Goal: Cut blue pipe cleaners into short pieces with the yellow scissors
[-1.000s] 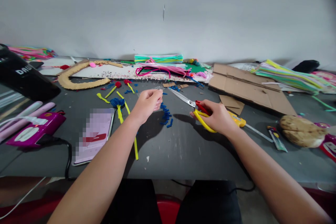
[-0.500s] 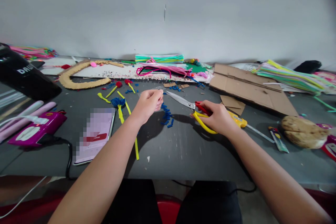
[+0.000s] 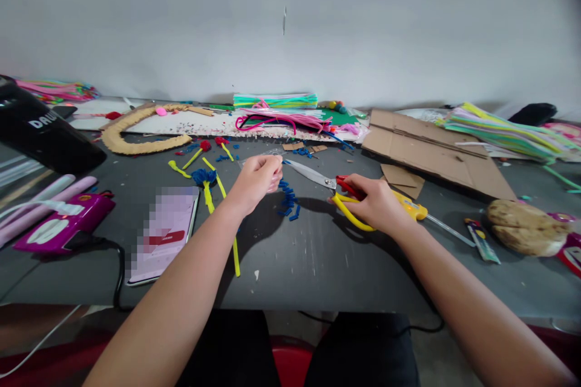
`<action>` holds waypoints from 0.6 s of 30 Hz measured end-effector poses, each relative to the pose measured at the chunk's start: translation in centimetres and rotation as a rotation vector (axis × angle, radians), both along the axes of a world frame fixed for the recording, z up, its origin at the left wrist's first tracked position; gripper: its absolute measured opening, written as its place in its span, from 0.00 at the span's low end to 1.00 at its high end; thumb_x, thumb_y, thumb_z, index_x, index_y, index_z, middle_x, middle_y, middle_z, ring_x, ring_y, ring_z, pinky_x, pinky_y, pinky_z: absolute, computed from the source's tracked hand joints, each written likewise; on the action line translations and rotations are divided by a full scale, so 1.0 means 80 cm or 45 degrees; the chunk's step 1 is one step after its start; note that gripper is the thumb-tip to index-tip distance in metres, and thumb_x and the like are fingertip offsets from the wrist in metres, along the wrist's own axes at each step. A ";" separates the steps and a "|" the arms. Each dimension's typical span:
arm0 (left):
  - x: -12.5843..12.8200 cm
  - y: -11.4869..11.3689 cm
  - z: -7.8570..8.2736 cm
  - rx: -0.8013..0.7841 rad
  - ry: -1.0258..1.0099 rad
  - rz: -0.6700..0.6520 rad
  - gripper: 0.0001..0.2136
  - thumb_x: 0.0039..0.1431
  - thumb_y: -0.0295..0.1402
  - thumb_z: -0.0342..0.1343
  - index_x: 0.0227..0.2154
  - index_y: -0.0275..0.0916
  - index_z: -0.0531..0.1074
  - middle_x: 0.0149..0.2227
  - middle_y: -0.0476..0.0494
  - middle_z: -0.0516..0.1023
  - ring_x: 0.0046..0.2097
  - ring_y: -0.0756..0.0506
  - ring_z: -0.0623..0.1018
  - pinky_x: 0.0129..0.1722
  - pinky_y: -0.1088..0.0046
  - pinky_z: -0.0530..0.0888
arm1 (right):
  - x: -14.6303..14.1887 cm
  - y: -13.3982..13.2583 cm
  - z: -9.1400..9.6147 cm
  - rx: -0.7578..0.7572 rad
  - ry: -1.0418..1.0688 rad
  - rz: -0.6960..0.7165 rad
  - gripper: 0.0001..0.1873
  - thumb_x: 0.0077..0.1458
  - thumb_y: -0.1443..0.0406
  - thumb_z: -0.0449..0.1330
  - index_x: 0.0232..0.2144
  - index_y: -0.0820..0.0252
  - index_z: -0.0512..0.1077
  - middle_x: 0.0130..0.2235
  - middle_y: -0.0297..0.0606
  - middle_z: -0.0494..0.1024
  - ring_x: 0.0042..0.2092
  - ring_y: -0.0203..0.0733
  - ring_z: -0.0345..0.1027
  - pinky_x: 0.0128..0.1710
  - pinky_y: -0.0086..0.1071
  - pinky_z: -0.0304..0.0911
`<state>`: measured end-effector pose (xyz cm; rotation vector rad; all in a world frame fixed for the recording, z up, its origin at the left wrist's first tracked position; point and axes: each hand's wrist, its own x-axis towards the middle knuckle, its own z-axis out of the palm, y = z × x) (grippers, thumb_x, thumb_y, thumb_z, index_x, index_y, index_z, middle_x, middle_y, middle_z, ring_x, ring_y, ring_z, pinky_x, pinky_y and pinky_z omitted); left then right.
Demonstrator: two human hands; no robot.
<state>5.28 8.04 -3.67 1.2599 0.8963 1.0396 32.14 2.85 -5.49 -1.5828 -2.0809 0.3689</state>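
Note:
My right hand (image 3: 376, 202) is closed round the yellow and red handles of a pair of scissors (image 3: 318, 176), whose blades point left toward my left hand. My left hand (image 3: 255, 179) is a loose fist held just above the dark table (image 3: 318, 266); it pinches something small that I cannot make out. Several short blue pipe-cleaner pieces (image 3: 287, 199) lie between the two hands. A blue tuft on a yellow stem (image 3: 205, 180) lies left of my left hand.
A phone (image 3: 162, 233) and a magenta device (image 3: 61, 227) with a cable lie at the left. Flat cardboard (image 3: 431, 148), bundles of coloured pipe cleaners (image 3: 499, 131), a curved tan cardboard shape (image 3: 131, 133) and a yellow-handled tool (image 3: 426, 217) are further back and right.
The scissors in my right hand have moved left, bringing the blade tips up close to my left hand. My left hand has stayed in place.

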 end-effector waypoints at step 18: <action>0.001 -0.003 0.005 -0.061 -0.011 -0.008 0.18 0.62 0.33 0.52 0.18 0.39 0.55 0.18 0.56 0.52 0.18 0.56 0.55 0.18 0.79 0.53 | -0.007 -0.006 0.005 -0.002 0.073 -0.104 0.20 0.50 0.48 0.66 0.28 0.56 0.67 0.22 0.27 0.65 0.26 0.34 0.53 0.25 0.29 0.49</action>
